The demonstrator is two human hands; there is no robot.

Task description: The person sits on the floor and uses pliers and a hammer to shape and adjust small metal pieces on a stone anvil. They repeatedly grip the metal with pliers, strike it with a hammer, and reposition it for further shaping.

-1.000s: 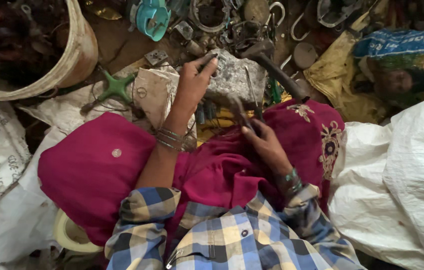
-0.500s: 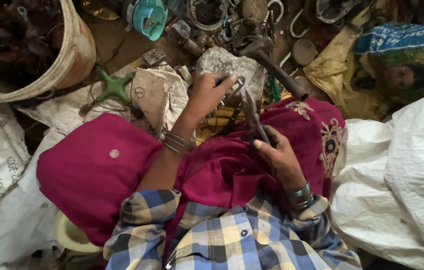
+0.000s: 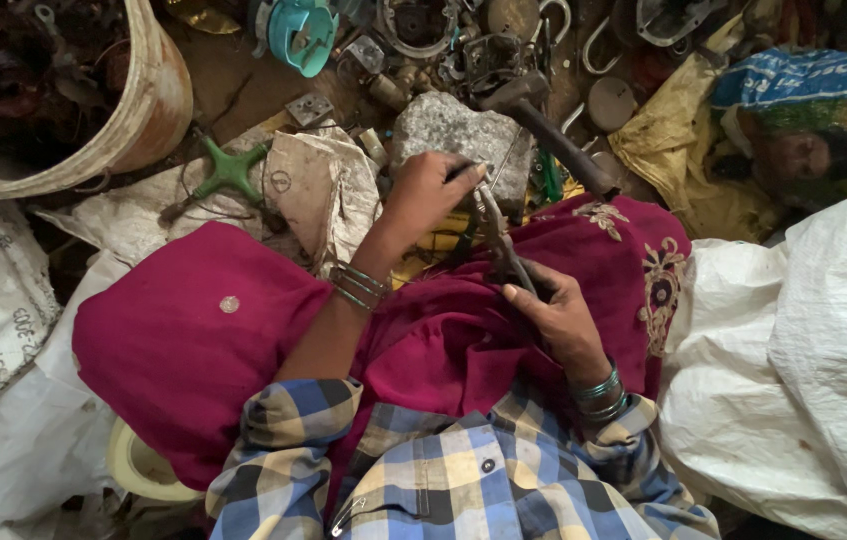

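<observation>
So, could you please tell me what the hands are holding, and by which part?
The right hand grips pliers by their handles. The left hand pinches something small at the plier tips, over the stone; what it is cannot be told.

— What sits where around the seated worker?
— A stone block (image 3: 463, 140) lies ahead of the knees, with a hammer (image 3: 553, 135) just to its right and scrap metal (image 3: 443, 40) behind both.

— And the sides?
— A basket (image 3: 133, 120) stands far left. A sack (image 3: 803, 360) lies right. The pliers (image 3: 498, 235) cross the lap, between left hand (image 3: 428, 195) and right hand (image 3: 558, 315).
</observation>
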